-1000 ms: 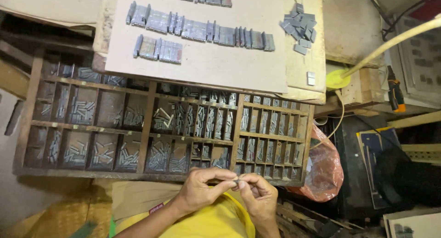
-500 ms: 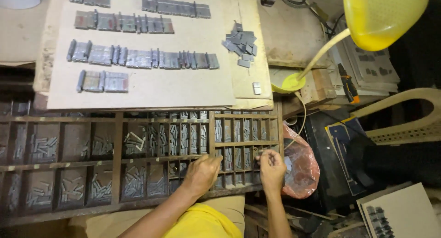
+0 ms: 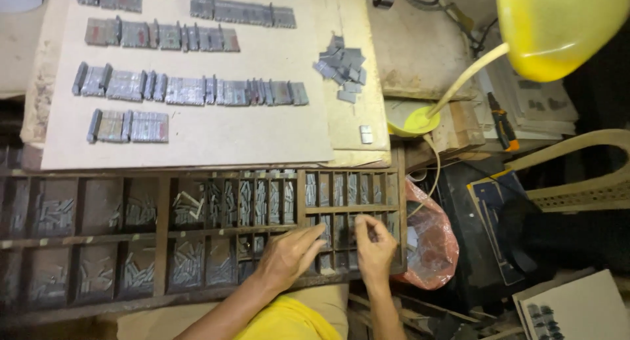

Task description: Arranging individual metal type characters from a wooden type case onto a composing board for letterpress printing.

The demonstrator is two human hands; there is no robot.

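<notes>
Type case (image 3: 197, 235): wooden, many compartments, most stocked with metal sorts. Board (image 3: 197, 137) above: four rows of set type (image 3: 190, 91) laid; loose pile (image 3: 342, 64) unsorted. Left hand (image 3: 289, 253): flat, fingers loosely spread on lower-right compartments. Right hand (image 3: 374, 243): fingertips pinched; held piece not discernible.

Board (image 3: 197, 143) behind tray (image 3: 164, 248) (lamp (image 3: 558, 25) right)

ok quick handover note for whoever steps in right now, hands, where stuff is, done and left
Left hand: rests open on the wooden type case, right end.
Right hand: over the case's small right compartments, fingertips pinched; what they hold is too small to tell.
Done: four rows of metal type set on the board, loose pieces beside them.
Left: the case still holds much type.
</notes>
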